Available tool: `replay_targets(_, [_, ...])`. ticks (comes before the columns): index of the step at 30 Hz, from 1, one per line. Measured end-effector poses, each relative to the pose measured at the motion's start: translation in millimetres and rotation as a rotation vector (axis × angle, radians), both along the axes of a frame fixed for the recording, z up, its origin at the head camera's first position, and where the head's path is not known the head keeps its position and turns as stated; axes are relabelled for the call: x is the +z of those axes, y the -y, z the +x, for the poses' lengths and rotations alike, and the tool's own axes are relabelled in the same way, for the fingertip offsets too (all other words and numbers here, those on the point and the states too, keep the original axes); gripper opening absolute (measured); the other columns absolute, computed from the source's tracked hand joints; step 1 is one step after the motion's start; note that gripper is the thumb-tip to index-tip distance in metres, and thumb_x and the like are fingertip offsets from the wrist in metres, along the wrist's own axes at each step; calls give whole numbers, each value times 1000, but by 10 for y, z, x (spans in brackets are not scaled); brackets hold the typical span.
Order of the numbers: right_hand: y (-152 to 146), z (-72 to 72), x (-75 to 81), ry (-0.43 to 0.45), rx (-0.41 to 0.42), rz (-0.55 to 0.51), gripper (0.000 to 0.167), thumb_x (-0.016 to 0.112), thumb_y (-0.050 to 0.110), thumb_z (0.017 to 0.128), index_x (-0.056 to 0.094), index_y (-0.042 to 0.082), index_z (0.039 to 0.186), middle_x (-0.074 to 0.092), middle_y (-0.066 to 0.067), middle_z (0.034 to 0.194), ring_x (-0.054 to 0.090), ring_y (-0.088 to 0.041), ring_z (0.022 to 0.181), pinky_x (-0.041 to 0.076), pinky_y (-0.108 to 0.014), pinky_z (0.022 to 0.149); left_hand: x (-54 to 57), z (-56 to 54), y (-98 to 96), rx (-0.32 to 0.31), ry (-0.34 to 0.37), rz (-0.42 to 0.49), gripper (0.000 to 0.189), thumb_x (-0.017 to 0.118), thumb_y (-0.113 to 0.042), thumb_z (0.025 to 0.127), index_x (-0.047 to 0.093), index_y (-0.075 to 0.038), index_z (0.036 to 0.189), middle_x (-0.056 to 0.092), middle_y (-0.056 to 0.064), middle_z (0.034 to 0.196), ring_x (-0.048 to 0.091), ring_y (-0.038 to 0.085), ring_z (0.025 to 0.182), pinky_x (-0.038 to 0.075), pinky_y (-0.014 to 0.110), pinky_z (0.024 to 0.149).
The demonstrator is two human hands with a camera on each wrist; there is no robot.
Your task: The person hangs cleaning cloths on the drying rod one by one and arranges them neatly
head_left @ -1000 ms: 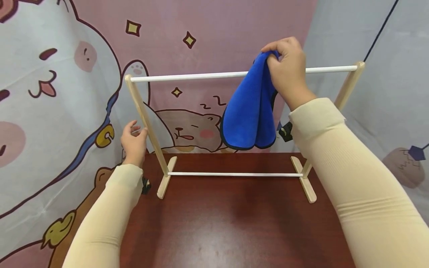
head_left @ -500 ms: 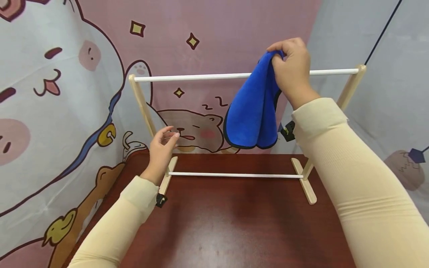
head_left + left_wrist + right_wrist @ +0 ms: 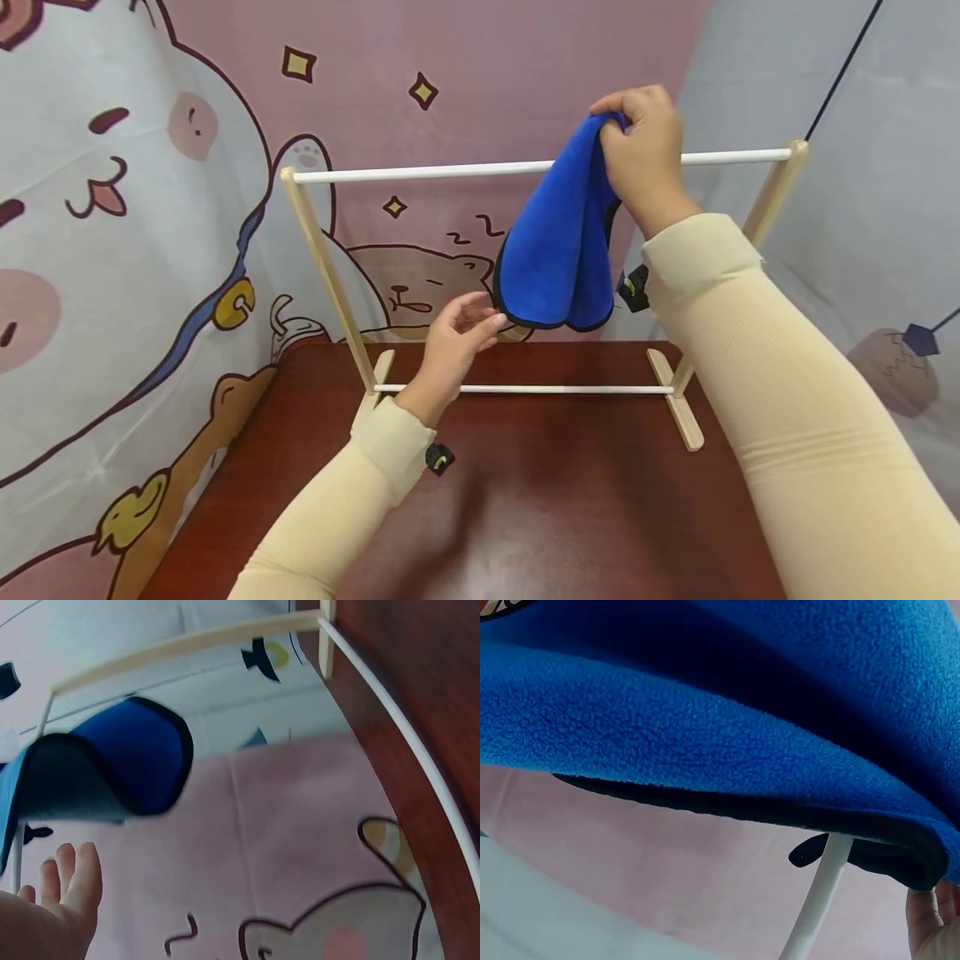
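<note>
At two o'clock, the right hand (image 3: 643, 154) pinches the blue cloth (image 3: 551, 250) in front of the upper bar (image 3: 420, 172). The left hand (image 3: 453, 350), thumb and fingers apart, is just beside the cloth's seven-o'clock edge; open space separates that edge from the lower bar (image 3: 562, 389).

Above the grey-brown, round-headed cartoon bear (image 3: 420, 271) printed on the pink fabric backdrop (image 3: 360, 92) are two thin, dark-brown letters: a small Z (image 3: 458, 239) just over its ear, a larger Z (image 3: 490, 226) slightly higher, farther right.
</note>
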State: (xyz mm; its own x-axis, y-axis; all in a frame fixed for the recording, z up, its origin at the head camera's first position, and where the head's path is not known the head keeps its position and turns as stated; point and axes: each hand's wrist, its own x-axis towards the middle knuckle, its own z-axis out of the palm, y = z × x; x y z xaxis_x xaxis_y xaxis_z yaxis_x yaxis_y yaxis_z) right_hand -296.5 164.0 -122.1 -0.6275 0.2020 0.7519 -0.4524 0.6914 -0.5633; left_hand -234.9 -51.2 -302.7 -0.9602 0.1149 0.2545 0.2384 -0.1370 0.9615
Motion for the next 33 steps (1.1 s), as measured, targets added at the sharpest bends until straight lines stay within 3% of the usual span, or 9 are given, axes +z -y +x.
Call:
replay_targets(7, [18,-23,7,6,5,-7,32,47,-1,88,75,4,101,43,15,86,45,-5,88,33,-16,75,79,-10,-267,-16,95,93,45,71,-10,87,56,-7,129,57,4,99,60,15,91,53,43,90])
replay_targets(13, [2,-32,1,20,-1,-14,32,47,-1,88,75,4,102,44,14,87,41,1,85,34,-17,77,103,-49,-383,-32,123,170,45,72,-3,85,57,-5,127,61,4,98,62,15,89,55,37,85])
replay_targets(18, [-31,-33,3,42,-6,-42,31,47,1,90,75,5,104,49,10,94,43,-1,88,35,-16,78,135,-76,-412,-12,131,148,42,71,1,84,59,-4,124,63,5,97,63,14,85,56,39,83])
replay_targets(26, [-83,-42,25,38,-12,-75,30,49,1,90,75,5,104,46,13,91,38,4,82,33,-16,76,205,-73,-461,-22,133,98,36,71,5,83,61,0,117,63,6,92,64,13,77,57,36,77])
replay_targets(33, [-136,-37,11,47,-20,-81,30,49,2,89,75,5,105,46,14,90,39,4,84,34,-16,78,277,-106,-375,61,143,69,22,70,2,84,64,-1,105,62,3,85,64,12,71,57,36,76])
